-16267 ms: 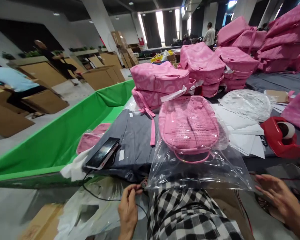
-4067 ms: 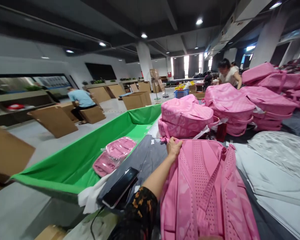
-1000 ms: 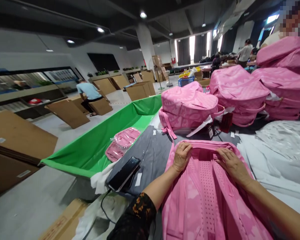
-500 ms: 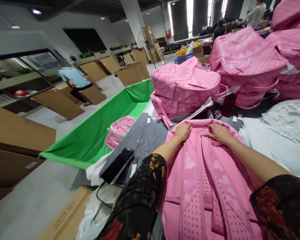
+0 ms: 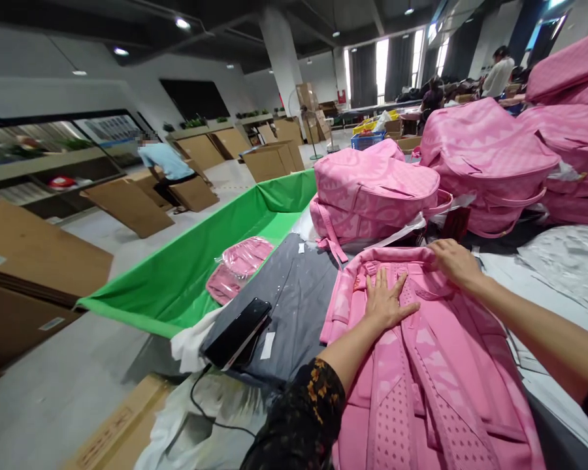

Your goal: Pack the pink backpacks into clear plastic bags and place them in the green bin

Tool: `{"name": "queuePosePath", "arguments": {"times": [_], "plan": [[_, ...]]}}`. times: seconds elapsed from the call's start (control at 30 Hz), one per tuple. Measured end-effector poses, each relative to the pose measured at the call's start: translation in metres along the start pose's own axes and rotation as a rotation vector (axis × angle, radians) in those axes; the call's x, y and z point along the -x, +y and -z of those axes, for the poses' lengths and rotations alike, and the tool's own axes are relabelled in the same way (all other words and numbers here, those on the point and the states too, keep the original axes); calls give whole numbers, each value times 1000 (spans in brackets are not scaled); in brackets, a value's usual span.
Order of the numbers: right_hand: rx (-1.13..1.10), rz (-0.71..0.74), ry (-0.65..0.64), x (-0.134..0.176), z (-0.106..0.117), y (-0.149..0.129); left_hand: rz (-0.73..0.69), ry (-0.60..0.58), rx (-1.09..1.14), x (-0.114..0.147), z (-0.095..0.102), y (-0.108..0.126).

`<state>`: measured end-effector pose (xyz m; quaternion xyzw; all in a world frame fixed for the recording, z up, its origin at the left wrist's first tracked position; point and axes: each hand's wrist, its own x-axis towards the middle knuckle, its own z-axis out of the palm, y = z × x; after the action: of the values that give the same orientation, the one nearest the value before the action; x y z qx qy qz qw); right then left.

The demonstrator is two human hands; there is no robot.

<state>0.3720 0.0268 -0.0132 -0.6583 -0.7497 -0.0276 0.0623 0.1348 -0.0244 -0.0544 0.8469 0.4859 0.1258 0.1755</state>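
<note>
A pink backpack (image 5: 445,385) lies in front of me with its straps and back panel facing up. My left hand (image 5: 386,301) is spread flat on the upper ends of the shoulder straps, fingers apart. At the top right edge of the same backpack, my right hand (image 5: 455,262) is closed around the rim, its fingertips partly hidden. Just beyond stands another pink backpack (image 5: 372,186) with a patterned front, and a larger pink one (image 5: 485,156) is to its right.
Left of the grey table cover (image 5: 294,300) hangs a green fabric bin (image 5: 176,274) with a plastic-wrapped pink item (image 5: 240,261) inside. A black device (image 5: 238,333) with a cable lies near the table's left edge. Clear plastic bags (image 5: 573,261) lie at right. A person (image 5: 164,163) sits among cardboard boxes.
My left hand has left the backpack's top edge and now lies flat on the straps. My right hand has shifted slightly right along the rim. The view has tilted up a little.
</note>
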Motion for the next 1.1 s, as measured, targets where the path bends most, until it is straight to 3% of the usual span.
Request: {"name": "queuePosePath", "arguments": {"times": [0.17, 0.27, 0.37, 0.5, 0.6, 0.67, 0.7, 0.77, 0.87, 1.0, 1.1], "plan": [[-54, -121, -83, -37, -2, 34, -131, 128, -45, 0, -13, -6], [-98, -116, -89, -49, -14, 36, -249, 37, -80, -19, -15, -11], [-107, -147, -36, -43, -15, 24, -196, 38, -73, -36, -11, -13], [-97, -154, 96, 15, -3, -23, -139, 84, -73, -43, -5, -11], [-191, 73, 107, 93, 3, -73, -141, 82, -82, -47, -4, -12], [-289, 339, 105, 139, 1, -100, -138, 93, -62, -53, -1, -13], [-286, 418, 78, 154, -3, -109, -135, 105, -43, -55, 2, -13], [-213, 428, 19, 162, -16, -116, -123, 143, 9, -56, 9, -12], [-104, 312, -12, 139, -41, -109, -207, 132, 85, -30, 22, -2], [-62, 282, 50, 109, -64, -101, -658, -213, 151, 50, 32, 18], [-18, 260, 107, 108, -67, -105, -880, -320, 8, 94, 23, 26]]}}
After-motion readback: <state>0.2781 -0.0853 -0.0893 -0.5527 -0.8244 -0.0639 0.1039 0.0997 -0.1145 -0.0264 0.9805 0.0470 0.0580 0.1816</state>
